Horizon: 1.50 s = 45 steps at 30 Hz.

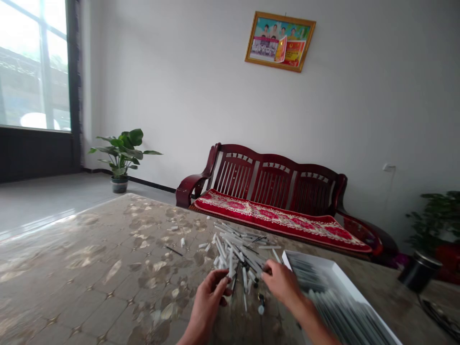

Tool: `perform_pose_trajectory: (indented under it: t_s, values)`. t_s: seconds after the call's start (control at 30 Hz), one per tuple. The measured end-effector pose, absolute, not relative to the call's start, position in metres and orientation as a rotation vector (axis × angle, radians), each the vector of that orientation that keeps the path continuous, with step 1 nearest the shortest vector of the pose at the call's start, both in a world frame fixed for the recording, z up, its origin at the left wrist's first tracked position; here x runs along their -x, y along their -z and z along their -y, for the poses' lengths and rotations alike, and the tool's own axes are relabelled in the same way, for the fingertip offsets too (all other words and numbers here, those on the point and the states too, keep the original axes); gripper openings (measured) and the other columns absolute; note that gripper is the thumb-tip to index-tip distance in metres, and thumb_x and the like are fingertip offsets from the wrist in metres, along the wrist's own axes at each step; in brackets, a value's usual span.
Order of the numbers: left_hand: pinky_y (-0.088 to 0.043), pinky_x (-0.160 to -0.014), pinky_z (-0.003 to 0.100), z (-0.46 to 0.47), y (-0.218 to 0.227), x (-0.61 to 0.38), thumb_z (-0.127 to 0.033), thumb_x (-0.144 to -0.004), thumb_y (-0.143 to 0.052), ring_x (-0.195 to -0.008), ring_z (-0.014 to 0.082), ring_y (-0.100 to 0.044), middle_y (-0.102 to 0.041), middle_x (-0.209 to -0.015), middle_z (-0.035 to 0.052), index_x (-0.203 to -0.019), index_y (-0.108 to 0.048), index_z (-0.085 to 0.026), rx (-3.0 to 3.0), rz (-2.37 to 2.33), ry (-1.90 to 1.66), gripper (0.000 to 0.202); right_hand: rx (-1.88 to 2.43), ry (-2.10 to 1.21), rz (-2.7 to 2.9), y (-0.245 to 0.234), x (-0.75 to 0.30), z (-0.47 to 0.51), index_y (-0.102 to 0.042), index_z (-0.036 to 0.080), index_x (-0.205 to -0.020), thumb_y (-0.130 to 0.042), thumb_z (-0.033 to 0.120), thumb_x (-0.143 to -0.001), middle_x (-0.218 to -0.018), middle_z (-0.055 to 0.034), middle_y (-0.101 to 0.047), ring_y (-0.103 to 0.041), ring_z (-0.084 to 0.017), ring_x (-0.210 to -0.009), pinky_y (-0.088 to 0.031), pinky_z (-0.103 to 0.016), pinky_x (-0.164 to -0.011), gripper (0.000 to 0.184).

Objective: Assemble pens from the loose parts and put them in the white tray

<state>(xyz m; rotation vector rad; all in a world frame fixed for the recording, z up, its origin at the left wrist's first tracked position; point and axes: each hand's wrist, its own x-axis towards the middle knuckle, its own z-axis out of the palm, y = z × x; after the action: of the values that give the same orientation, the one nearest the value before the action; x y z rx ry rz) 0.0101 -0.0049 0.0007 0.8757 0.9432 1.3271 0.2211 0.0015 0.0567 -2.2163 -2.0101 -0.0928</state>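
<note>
The left hand [212, 292] is closed, its thumb and fingertips gripping the lower end of a pale tube [231, 264] that stands nearly upright at the near left edge of a loose pile. The right hand [282, 282] is at the right edge of that pile, its fingers bent together; whether they grip a piece cannot be told.

The pile of pen-like parts [247, 247] lies on the surface [118, 268] just ahead of the hands, and between them at its near end: whitish translucent tubes and thin dark sticks crossing one another at many angles. A short black part [261, 302] with a clear, rounded end lies nearer the person, apart from the pile. To the left, a thin dark stick [174, 250] and a few small white pieces [182, 242] lie scattered over the floral, tile-like pattern.

Right of the pile, partly behind the right forearm, a shallow white box [347, 281] holds closely packed, greyish slender pieces [338, 306], blurred in the view. Farther right stands a black cylindrical container [419, 271]. Beyond the surface is a dark red wooden sofa [271, 179] with a red-and-white patterned seat cover [280, 215].
</note>
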Motion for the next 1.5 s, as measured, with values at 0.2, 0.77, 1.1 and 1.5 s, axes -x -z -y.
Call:
perform_pose_trajectory:
  t_s: [0.2, 0.77, 1.1, 1.5]
  values:
    - [-0.047, -0.047, 0.023, 0.006, 0.006, -0.016, -0.063, -0.050, -0.079, -0.066, 0.0189, -0.065, -0.068, -0.073, 0.0055, -0.082, -0.071, -0.016, -0.882, -0.864, -1.234, 0.058, 1.590, -0.458, 2.103, -0.058, -0.174, 0.011, -0.072, 0.024, -0.083, -0.063, 0.024, -0.078, -0.082, 0.0022, -0.075, -0.067, -0.015, -0.078, -0.042, -0.020, -0.067, 0.010]
    - [-0.046, -0.044, 0.023, 0.000, 0.013, -0.007, -0.066, -0.057, -0.075, -0.061, 0.0175, -0.064, -0.069, -0.076, 0.0063, -0.077, -0.067, -0.018, -0.775, -1.006, -1.274, 0.053, 2.017, 0.379, 2.340, -0.025, -0.247, -0.140, -0.072, 0.022, -0.096, -0.048, 0.007, -0.090, -0.107, -0.0062, -0.070, -0.060, -0.019, -0.102, -0.039, -0.028, -0.082, 0.029]
    - [-0.043, -0.039, 0.021, 0.000, 0.017, -0.015, -0.072, -0.056, -0.070, -0.056, 0.0152, -0.061, -0.067, -0.071, 0.0050, -0.073, -0.065, -0.018, -0.763, -1.043, -1.345, 0.057, 1.881, 0.612, 2.473, -0.016, -0.251, -0.134, -0.067, 0.017, -0.096, -0.044, 0.004, -0.091, -0.100, -0.0102, -0.068, -0.059, -0.022, -0.095, -0.035, -0.032, -0.079, 0.026]
    - [-0.041, -0.045, 0.021, 0.007, -0.007, -0.005, -0.064, -0.059, -0.071, -0.060, 0.0161, -0.063, -0.067, -0.073, 0.0036, -0.070, -0.063, -0.017, -0.782, -1.047, -1.332, 0.049, 1.681, 0.685, 2.486, -0.050, -0.238, -0.077, -0.062, 0.020, -0.096, -0.051, 0.012, -0.091, -0.097, -0.0052, -0.066, -0.057, -0.021, -0.092, -0.033, -0.031, -0.080, 0.015]
